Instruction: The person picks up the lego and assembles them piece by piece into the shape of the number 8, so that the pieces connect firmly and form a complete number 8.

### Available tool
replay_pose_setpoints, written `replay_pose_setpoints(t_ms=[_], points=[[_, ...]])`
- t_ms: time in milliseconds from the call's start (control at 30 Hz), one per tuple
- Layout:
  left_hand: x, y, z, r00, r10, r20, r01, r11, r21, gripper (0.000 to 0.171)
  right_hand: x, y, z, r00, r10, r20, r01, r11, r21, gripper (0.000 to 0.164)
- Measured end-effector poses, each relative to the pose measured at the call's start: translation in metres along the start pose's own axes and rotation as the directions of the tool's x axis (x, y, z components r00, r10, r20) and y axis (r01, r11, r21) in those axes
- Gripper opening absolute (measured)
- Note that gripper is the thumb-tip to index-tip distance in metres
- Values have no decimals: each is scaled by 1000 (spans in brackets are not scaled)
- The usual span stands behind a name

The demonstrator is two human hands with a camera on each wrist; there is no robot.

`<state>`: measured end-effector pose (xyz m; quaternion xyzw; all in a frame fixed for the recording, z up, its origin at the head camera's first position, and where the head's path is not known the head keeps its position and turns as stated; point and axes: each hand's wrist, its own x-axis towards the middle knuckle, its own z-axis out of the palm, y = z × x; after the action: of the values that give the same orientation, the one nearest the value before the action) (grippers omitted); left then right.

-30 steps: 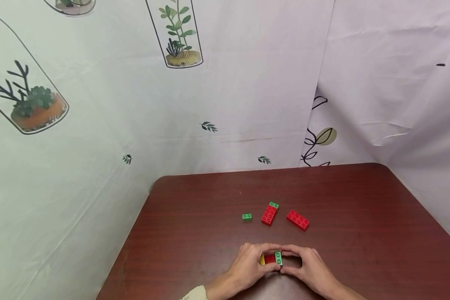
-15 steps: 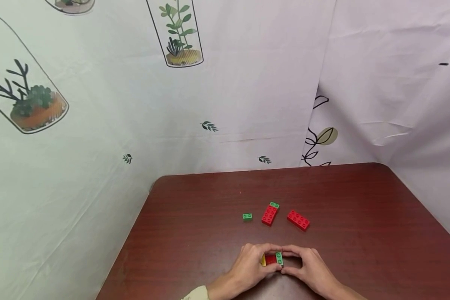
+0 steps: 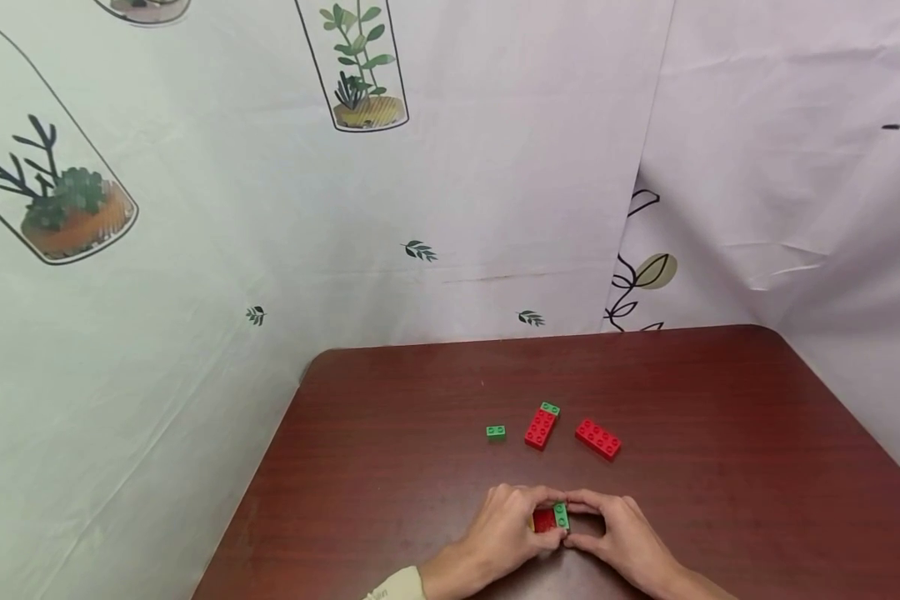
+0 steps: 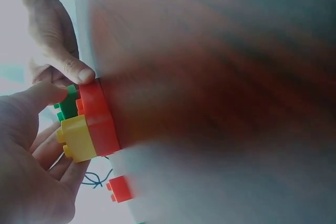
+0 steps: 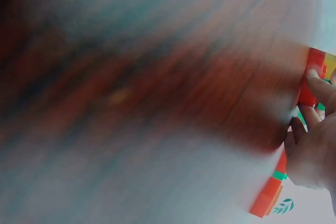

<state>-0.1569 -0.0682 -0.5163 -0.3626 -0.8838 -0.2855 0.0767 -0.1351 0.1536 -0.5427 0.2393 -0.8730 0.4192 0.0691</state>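
Note:
A red building brick [image 4: 100, 119] lies on the table near its front, with a yellow brick [image 4: 80, 137] and a small green brick [image 3: 561, 515] side by side on its studs. My left hand [image 3: 501, 527] pinches the green brick, thumb on the near side and fingers on the far side, and covers most of the yellow one in the head view. From the right, my right hand [image 3: 624, 533] grips the red brick's end, its thumb pressed to the near side in the left wrist view. The two hands' fingertips meet closely there.
Beyond the hands lie a loose green brick [image 3: 496, 432], a red brick [image 3: 540, 428] with a green one [image 3: 550, 408] at its far end, and another red brick [image 3: 598, 439]. The dark red-brown table [image 3: 390, 400] ends at patterned white cloth [image 3: 480, 200].
My left hand and the held bricks have edged slightly right, and less of the yellow brick shows. The right hand keeps nearly the same place. The other bricks stay put.

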Motion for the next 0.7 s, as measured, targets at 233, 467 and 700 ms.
replay_pose_setpoints(t_ms=[233,467,700], points=[[2,3,-2,1000,-16,24,16,1000,19,32,0,1,1,1000,-19,-18,18,1000,-8,43],[1,-2,2,1000,-1,3,1,1000,-26,32,0,1,0,1000,-13,-11,13,1000,-7,45],[-1,-7,6,1000,-4,0,4,993,-119,32,1,0,-3,999,35,35,-36,999,27,47]])
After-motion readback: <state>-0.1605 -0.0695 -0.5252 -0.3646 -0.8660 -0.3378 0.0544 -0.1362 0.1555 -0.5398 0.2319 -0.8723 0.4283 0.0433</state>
